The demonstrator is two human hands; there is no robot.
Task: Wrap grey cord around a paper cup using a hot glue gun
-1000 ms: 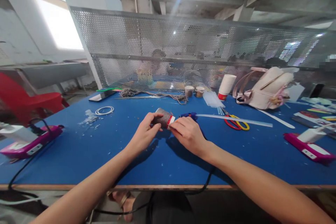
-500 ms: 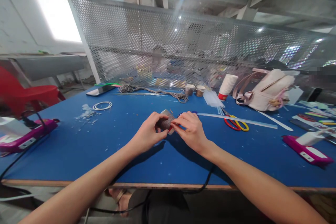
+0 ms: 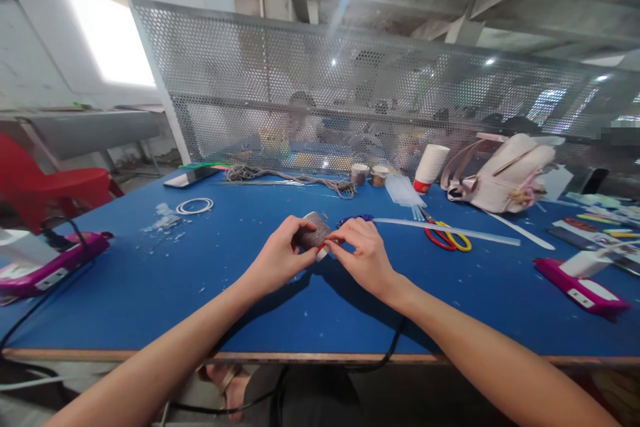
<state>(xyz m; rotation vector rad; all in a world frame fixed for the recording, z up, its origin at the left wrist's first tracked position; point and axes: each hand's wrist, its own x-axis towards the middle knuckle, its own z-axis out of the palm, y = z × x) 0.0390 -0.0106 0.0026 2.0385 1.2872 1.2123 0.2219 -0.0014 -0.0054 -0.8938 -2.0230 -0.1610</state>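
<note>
Over the middle of the blue table, a paper cup [image 3: 314, 235] lies tilted in my hands, its side wrapped in grey-brown cord. A bit of its white and red surface shows at the end toward me. My left hand [image 3: 280, 250] is closed around the cup's left side, thumb underneath. At the cup's right side, my right hand [image 3: 364, 250] pinches with thumb and index finger; what lies between the fingertips is too small to make out. Just behind that hand is a dark blue object [image 3: 356, 219], partly hidden, beside a long translucent strip [image 3: 450, 231].
Red and yellow-handled scissors [image 3: 447, 236] lie right. Behind stand two wrapped cups [image 3: 379, 175], stacked paper cups [image 3: 431, 168] and a pale backpack [image 3: 513, 173]. Grey cord [image 3: 300, 177] lies along the back. Magenta power strips [image 3: 580, 287] sit at both sides; a white cable loop [image 3: 195, 205] lies left.
The cup has turned slightly in my left hand, so more of its white and red end shows. My right fingertips stay at its side. The view has shifted a little.
</note>
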